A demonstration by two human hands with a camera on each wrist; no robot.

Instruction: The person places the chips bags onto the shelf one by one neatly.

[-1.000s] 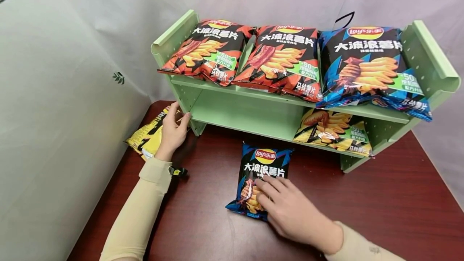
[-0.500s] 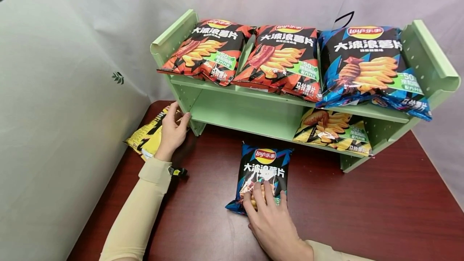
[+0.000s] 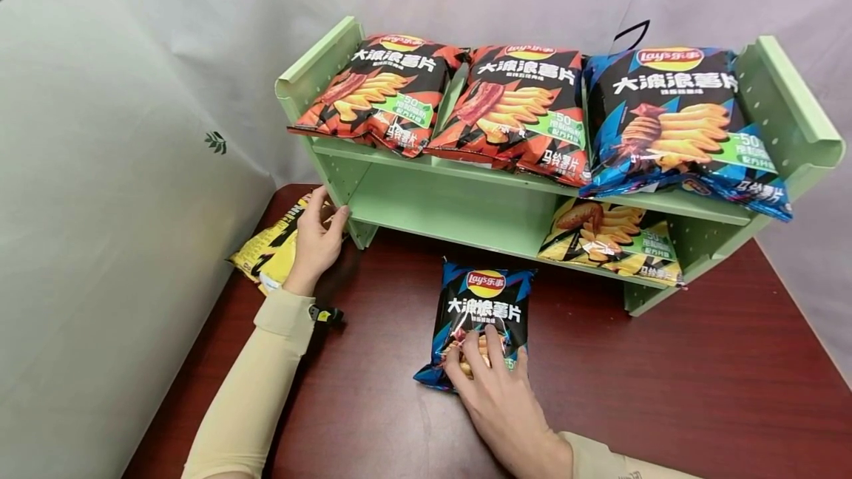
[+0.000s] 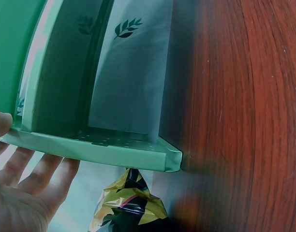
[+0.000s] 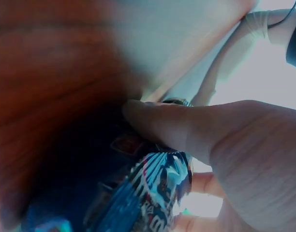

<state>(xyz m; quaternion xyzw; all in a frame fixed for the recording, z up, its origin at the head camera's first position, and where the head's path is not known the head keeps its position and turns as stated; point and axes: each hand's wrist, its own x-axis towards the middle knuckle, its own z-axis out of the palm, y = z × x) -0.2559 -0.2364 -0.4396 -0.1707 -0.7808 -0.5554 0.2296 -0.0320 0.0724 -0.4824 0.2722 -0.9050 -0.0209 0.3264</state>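
A green metal two-tier shelf (image 3: 439,209) stands on the table. My left hand (image 3: 318,239) holds the front edge of its left side panel, thumb on one face and fingers on the other, as the left wrist view shows. In front of the shelf a blue-and-black bag of potato chips (image 3: 484,309) lies face up on the table. My right hand (image 3: 502,405) grips its lower half from above, fingers spread across the front. In the right wrist view the thumb (image 5: 162,123) lies along the bag's side, and part of the bag is in dark shadow.
On the top tier sit two red chip bags (image 3: 393,94) and a blue chip bag (image 3: 672,120). A yellow chip bag (image 3: 609,239) lies at the lower tier's right end. Another yellow bag (image 3: 269,250) lies left of the shelf, beside the wall (image 3: 133,228).
My right hand has swung from the blue bag's right side to its lower end, fingers now pointing up along it. My left hand stays on the shelf.
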